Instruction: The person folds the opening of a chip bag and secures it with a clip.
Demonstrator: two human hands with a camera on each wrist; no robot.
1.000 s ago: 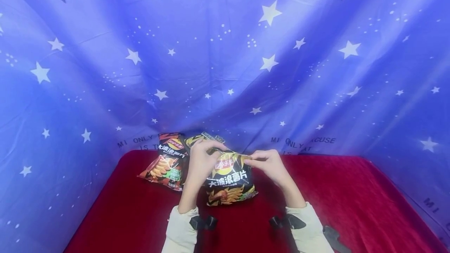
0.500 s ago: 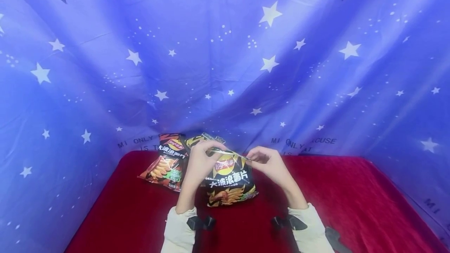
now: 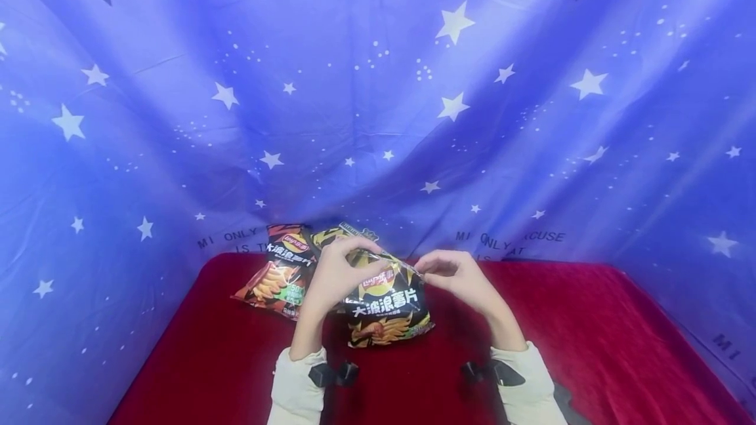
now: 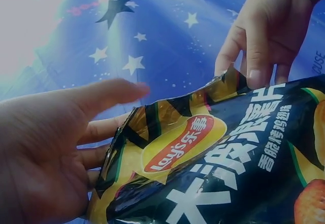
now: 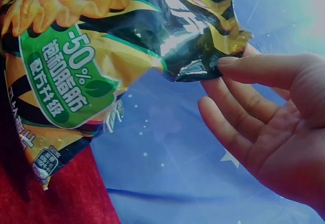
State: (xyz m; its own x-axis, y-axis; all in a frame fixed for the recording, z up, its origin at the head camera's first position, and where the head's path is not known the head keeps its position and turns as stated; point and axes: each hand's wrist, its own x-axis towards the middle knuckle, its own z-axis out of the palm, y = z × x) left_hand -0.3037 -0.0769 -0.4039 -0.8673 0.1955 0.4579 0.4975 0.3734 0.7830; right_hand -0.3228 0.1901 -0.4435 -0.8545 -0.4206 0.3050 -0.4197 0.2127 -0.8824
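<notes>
A black-and-yellow bag of potato chips (image 3: 384, 310) stands on the red cloth, its top edge slanting down to the right. My left hand (image 3: 339, 274) is at its upper left corner. In the left wrist view the left fingers (image 4: 94, 132) reach behind the bag's edge, and the thumb (image 4: 119, 93) stretches out straight above it. My right hand (image 3: 455, 274) pinches the upper right corner. The right wrist view shows that thumb (image 5: 254, 71) on the front of the corner, with fingers behind it.
To the left a red-and-black chip bag (image 3: 283, 271) leans at the back of the table (image 3: 579, 346). Another yellow-and-black bag (image 3: 331, 235) stands behind my left hand, partly hidden. A blue star-printed curtain (image 3: 354, 117) closes off the back and sides.
The bag's top edge has sagged and now slopes more steeply to the right. My forearms have moved slightly apart. The bags behind have stayed in place.
</notes>
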